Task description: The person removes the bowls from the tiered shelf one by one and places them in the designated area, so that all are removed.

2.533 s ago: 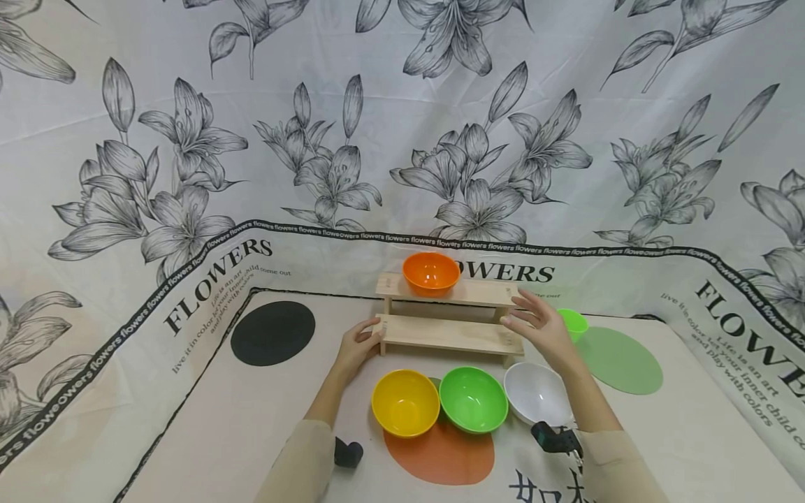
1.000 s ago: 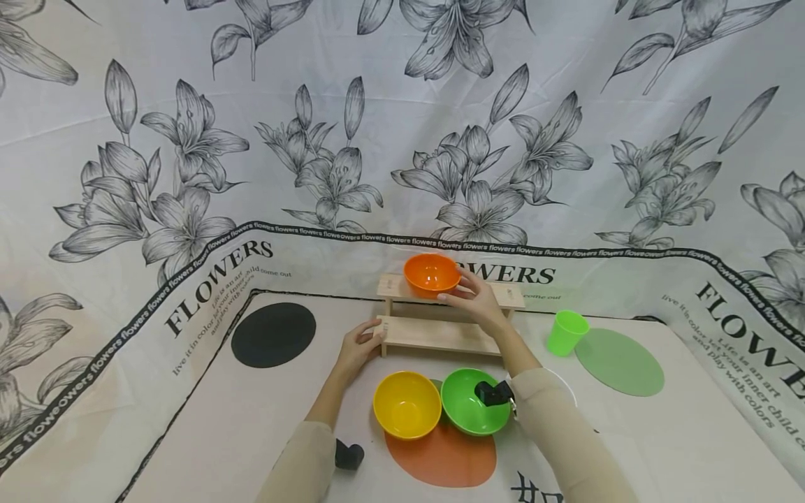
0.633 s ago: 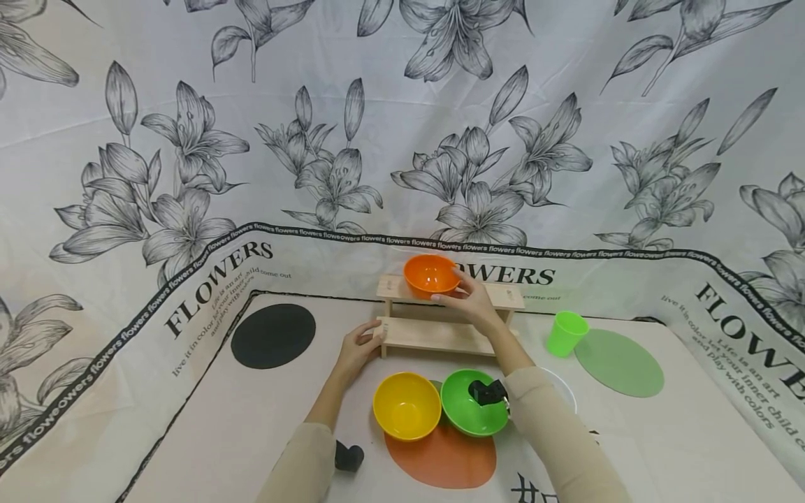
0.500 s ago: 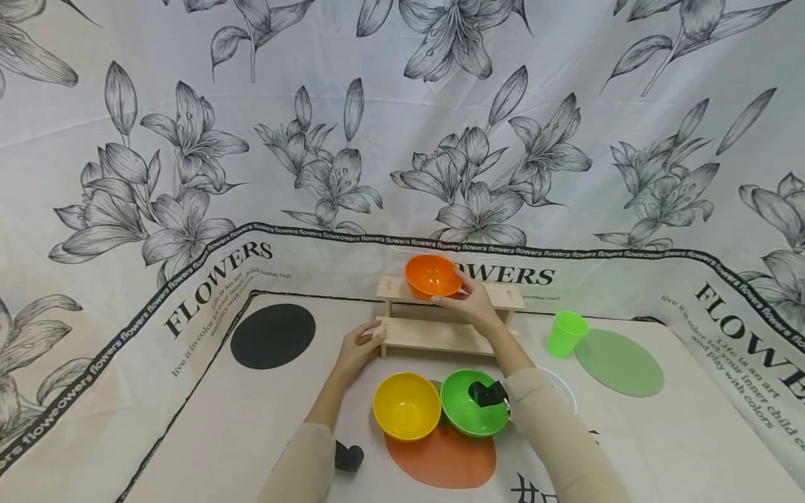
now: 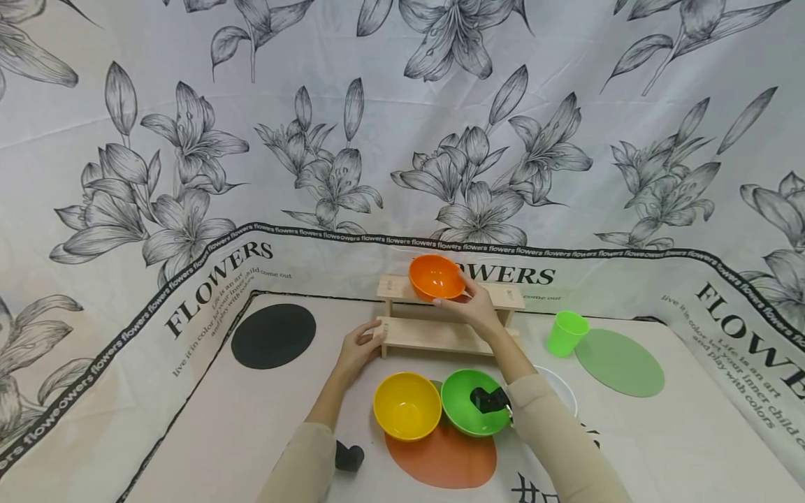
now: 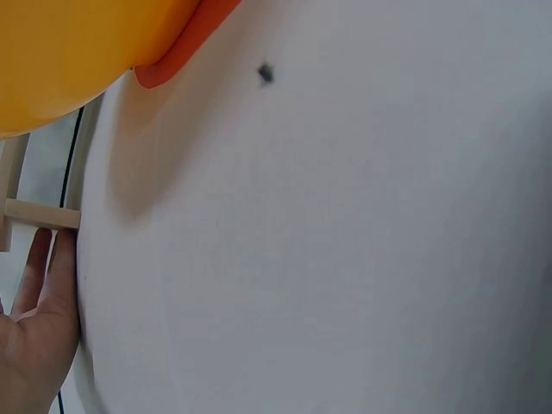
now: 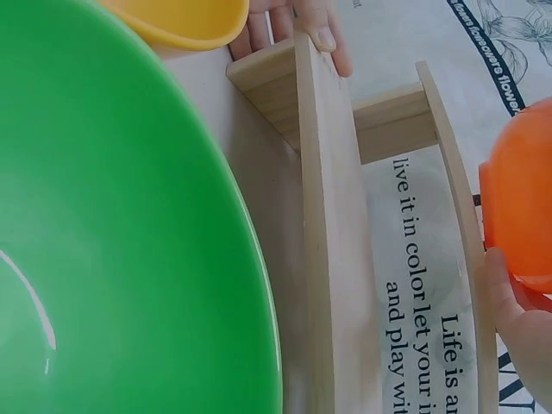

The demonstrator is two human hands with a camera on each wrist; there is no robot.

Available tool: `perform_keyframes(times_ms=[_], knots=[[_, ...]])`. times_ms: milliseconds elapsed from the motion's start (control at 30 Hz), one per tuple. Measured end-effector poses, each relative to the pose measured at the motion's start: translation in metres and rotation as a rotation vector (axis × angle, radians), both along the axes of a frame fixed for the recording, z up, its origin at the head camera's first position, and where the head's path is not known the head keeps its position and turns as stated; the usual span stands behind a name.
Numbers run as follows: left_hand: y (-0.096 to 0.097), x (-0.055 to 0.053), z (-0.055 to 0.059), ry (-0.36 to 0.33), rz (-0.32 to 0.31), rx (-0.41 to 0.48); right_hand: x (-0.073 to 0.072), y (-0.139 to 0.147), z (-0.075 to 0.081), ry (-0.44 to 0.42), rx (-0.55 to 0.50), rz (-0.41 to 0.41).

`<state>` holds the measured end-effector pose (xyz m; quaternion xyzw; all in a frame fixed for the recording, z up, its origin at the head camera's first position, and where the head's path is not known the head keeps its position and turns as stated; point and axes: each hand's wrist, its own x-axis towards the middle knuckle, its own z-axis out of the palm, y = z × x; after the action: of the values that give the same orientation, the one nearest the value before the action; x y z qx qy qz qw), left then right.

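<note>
My right hand [image 5: 476,307] grips the orange bowl [image 5: 434,277] by its right side, thumb low and fingers near the rim. Tilted, the bowl is over the upper board of a two-tier wooden shelf [image 5: 434,334]. My left hand [image 5: 358,349] holds the left end of the lower board. In the right wrist view, the left thumb [image 7: 323,34] lies on that board's top. The left wrist view catches the left hand [image 6: 39,336] at the shelf's end [image 6: 43,214]. In front stand a yellow bowl [image 5: 407,405] and a green bowl [image 5: 465,412], side by side.
A white bowl [image 5: 560,388] is partly hidden behind the right sleeve. Farther right stands a light green cup [image 5: 567,334] beside a printed green oval [image 5: 619,362]. The patterned cloth wall [image 5: 327,265] rises close behind the shelf. A black oval [image 5: 273,335] is at left.
My right hand has left the shelf's right end and moved left to take the orange bowl. The bowl has tilted and shifted slightly right. My left hand stays put.
</note>
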<state>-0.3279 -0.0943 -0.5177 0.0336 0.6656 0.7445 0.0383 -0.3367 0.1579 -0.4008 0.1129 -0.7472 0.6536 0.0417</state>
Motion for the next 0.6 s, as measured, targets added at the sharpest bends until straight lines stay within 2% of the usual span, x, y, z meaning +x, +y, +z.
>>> perform_keyframes(times_ms=[333, 600], knots=[[0.0, 0.001, 0.001, -0.008, 0.002, 0.007, 0.016, 0.008, 0.008, 0.027, 0.08, -0.003], [0.0, 0.002, 0.002, -0.027, 0.004, 0.024, 0.029, 0.018, 0.004, 0.031, 0.067, 0.022]])
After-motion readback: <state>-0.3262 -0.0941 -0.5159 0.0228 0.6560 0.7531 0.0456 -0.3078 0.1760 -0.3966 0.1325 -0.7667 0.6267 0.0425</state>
